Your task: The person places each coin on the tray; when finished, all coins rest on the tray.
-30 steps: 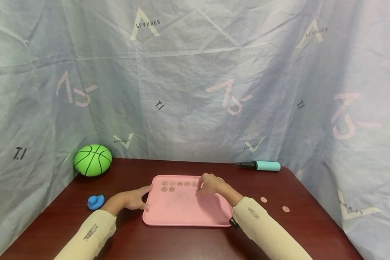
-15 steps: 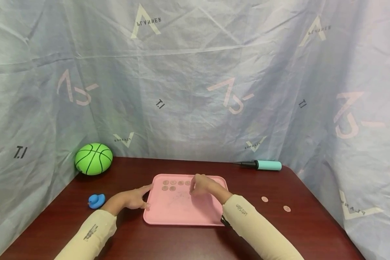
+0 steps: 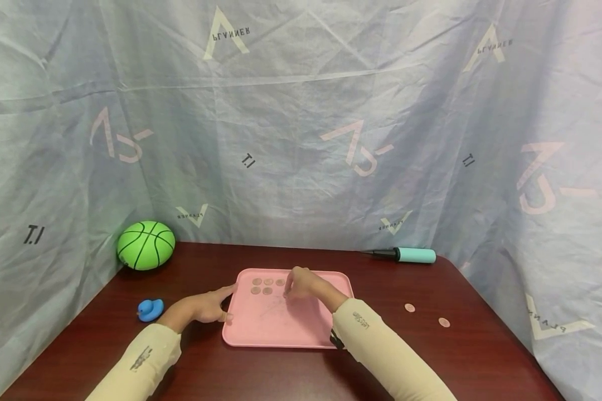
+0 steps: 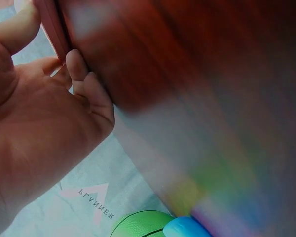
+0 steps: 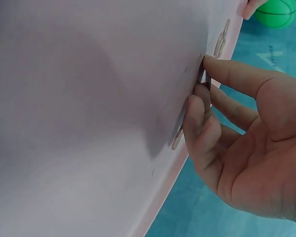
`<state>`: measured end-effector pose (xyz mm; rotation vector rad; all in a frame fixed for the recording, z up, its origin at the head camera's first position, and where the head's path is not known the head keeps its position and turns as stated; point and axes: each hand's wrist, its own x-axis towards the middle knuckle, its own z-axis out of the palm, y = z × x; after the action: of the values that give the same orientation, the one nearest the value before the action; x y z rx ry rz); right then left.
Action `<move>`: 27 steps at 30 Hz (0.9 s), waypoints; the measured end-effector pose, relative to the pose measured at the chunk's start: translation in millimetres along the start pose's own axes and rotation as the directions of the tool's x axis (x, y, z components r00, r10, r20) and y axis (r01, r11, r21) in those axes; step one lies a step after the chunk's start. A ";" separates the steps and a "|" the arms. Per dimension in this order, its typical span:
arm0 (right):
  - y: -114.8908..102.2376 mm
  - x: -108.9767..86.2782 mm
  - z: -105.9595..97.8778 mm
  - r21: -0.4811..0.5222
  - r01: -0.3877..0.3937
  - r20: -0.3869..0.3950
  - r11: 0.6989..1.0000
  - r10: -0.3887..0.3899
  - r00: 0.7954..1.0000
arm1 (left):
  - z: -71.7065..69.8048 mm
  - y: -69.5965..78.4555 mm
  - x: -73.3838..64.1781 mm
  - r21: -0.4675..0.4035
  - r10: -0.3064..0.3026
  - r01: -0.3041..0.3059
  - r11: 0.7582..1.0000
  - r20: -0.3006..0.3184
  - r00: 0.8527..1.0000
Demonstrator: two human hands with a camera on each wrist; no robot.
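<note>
My left hand (image 3: 209,306) holds the left edge of the pink tray (image 3: 276,331). In the left wrist view the thumb lies over the rim and fingers (image 4: 76,64) bend against its outer side. My right hand (image 3: 303,283) is over the tray's upper middle, pinching a coin (image 5: 207,79) on edge between thumb and fingertips, close to the tray floor. Several coins (image 3: 267,291) lie flat in two rows at the tray's upper left, the lower row shorter. The right hand hides part of the upper row; one coin (image 5: 177,138) shows beside its fingers in the right wrist view.
Two coins, one nearer (image 3: 444,322) and one farther (image 3: 409,307), lie on the dark red table right of the tray. A blue rubber duck (image 3: 150,310) and a green ball (image 3: 146,245) stand at left. A turquoise hand pump (image 3: 415,255) lies at the back right.
My right hand has moved left across the tray with the coin, toward the end of the lower row. The left hand stays at the tray's edge.
</note>
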<state>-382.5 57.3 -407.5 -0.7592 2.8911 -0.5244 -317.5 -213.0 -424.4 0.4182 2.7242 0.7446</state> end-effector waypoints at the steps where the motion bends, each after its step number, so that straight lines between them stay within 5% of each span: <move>1: -0.9 0.7 0.5 0.001 -0.005 0.001 1.000 0.005 1.000 | 0.1 -0.1 -0.1 -0.004 -0.002 0.002 1.000 -0.001 1.000; 27: -6.3 10.2 6.9 0.021 -0.055 -0.007 0.998 0.055 0.998 | 0.0 0.5 -1.5 -0.022 -0.002 0.002 1.000 -0.005 1.000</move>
<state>-387.3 45.1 -411.8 -0.6743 2.8994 -0.5518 -316.1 -213.1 -423.8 0.4096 2.7186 0.7751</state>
